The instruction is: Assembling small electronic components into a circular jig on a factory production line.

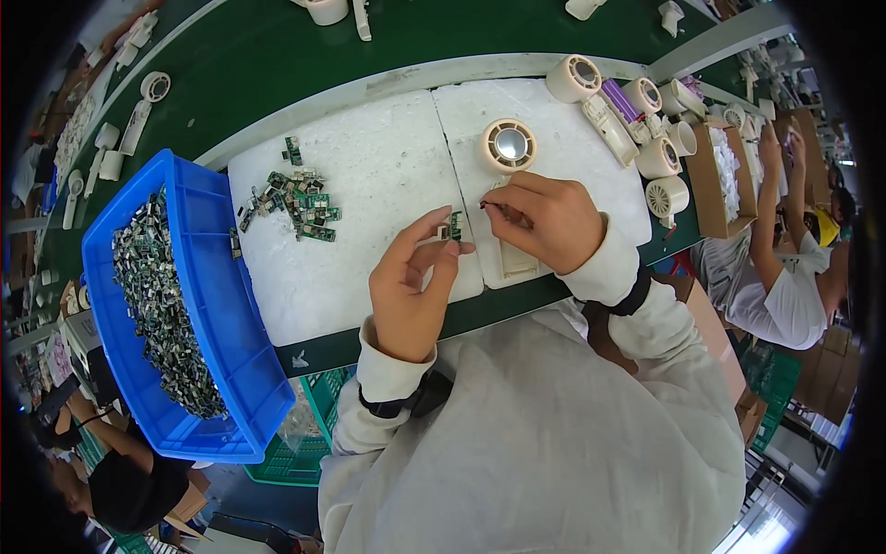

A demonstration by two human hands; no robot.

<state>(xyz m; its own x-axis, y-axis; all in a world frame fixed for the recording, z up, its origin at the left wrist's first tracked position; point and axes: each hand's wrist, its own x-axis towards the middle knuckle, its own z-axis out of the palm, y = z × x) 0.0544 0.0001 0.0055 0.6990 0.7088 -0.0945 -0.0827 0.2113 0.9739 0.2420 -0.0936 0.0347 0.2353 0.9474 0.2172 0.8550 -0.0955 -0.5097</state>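
Observation:
Between the fingertips of my left hand (413, 286) is a small green circuit board (456, 225), held just above the white foam sheet. My right hand (548, 220) is closed in a pinch close to the board; a tiny dark and reddish tip, perhaps a wire end, pokes out at its fingertips. Under that hand lies a cream handheld fan: its round head (508, 145) points away from me and part of its handle (518, 261) shows below my wrist. My fingers cover the middle of the fan.
Loose circuit boards (300, 198) are heaped on the left of the foam sheet (369, 120). A blue bin (242, 319) full of boards stands at the left edge. Several cream fan bodies (658, 159) and a cardboard box (706, 189) crowd the right. Co-workers sit on both sides.

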